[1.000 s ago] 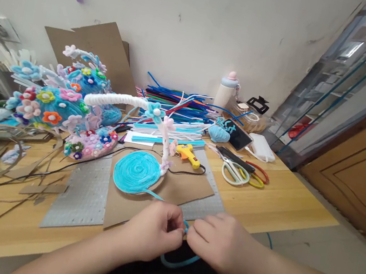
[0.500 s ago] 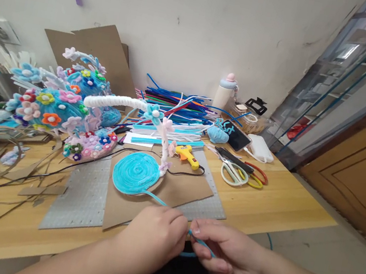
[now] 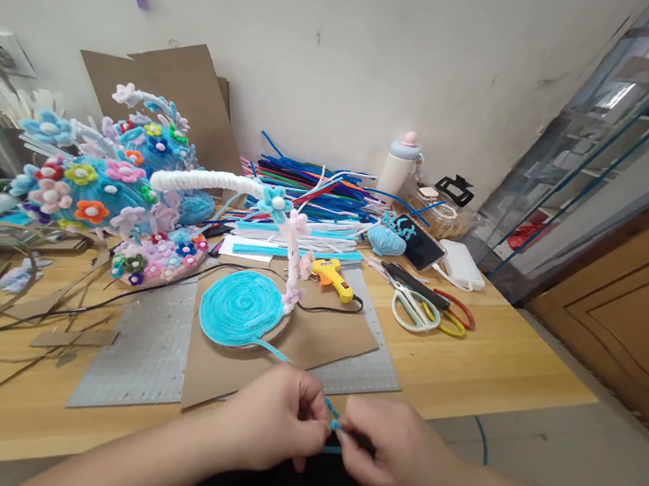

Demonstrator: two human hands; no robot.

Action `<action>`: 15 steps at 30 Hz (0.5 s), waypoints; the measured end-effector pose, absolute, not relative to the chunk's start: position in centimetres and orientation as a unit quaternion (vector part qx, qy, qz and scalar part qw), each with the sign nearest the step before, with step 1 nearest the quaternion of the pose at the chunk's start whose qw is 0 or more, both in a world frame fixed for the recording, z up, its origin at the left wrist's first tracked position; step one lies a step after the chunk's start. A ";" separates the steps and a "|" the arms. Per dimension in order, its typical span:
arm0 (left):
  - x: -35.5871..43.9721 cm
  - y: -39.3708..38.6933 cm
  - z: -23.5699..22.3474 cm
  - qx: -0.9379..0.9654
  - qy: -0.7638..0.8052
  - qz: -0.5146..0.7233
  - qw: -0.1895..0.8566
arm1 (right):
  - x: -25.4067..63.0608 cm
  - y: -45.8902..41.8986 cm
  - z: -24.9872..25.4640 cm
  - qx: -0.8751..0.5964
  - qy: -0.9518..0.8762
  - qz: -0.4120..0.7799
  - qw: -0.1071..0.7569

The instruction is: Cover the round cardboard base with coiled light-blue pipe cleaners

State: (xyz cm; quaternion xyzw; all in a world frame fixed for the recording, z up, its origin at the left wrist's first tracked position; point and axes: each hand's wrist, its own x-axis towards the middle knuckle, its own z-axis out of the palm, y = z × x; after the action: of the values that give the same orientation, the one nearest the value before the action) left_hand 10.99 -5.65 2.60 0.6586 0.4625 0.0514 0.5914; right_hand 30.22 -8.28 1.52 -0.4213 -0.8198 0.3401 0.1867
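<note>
My left hand (image 3: 277,419) is closed, pinching a blue pipe cleaner (image 3: 271,348) between thumb and forefinger. Close beside it, my right hand (image 3: 397,453) grips the same blue strand, which looks twisted or joined in the small gap between the fingertips. From my left hand the strand runs up to a flat blue spiral disc (image 3: 242,308) on a round cardboard base. Attached at the disc's right edge, a white wrapped arch (image 3: 206,182) with pastel flowers rises and bends left. Under the disc lies a cardboard sheet (image 3: 319,347).
A yellow glue gun (image 3: 334,278) with a black cord lies behind the disc. Scissors (image 3: 413,309) and pliers (image 3: 455,316) are to the right. Several pipe cleaners (image 3: 314,191) are piled by the wall. Flower-covered pieces (image 3: 88,193) and cardboard scraps (image 3: 75,337) occupy the left.
My right hand has turned over from palm up to back up, fingers still on the strand. My left hand has rolled so its thumb and forefinger show.
</note>
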 end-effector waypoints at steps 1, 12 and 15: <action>10.9 -5.7 2.6 0.667 0.465 0.060 0.579 | 30.0 -8.1 1.6 -0.455 -0.734 0.473 0.174; 10.8 -6.2 3.5 0.799 0.435 0.119 0.398 | 30.3 -6.9 1.2 -0.352 -0.193 0.914 0.063; 10.8 -6.2 3.6 0.807 0.431 0.121 0.384 | 30.2 -7.1 1.7 -0.352 -0.231 0.902 0.094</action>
State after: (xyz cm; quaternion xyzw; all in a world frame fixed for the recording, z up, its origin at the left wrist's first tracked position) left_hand 10.78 -6.24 3.56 0.8074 0.4309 0.1209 0.3844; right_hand 30.25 -7.06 1.72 -0.3521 -0.2312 0.9021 0.0935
